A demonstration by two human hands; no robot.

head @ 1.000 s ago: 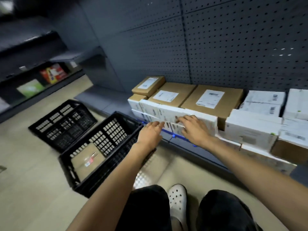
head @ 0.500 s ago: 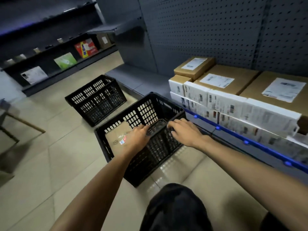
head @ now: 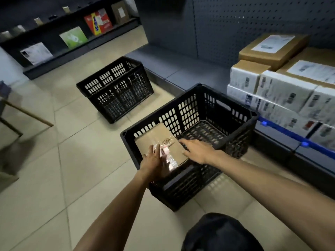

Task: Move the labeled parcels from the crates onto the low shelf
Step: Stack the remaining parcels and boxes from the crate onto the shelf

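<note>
A flat brown parcel [head: 157, 140] with a small label and clear tape lies tilted against the left wall of the near black crate [head: 235, 113]. My left hand [head: 154, 160] lies on the parcel's near left edge, fingers over the label. My right hand [head: 197, 149] reaches into the crate with spread fingers touching the parcel's right edge. Neither hand has the parcel lifted. On the low shelf [head: 174, 69] at the right stand several brown and white labeled parcels [head: 282, 87], stacked in layers.
A second black crate [head: 116, 87] stands on the tiled floor farther left. A dark rack [head: 72, 51] along the back wall holds colourful boxes. A wooden-legged piece of furniture [head: 23, 113] is at the left. My knee [head: 219, 232] shows at the bottom.
Both hands left the parcels on the shelf, swung left over the near crate's rim and came down onto the brown parcel inside. The view turned left toward the crates.
</note>
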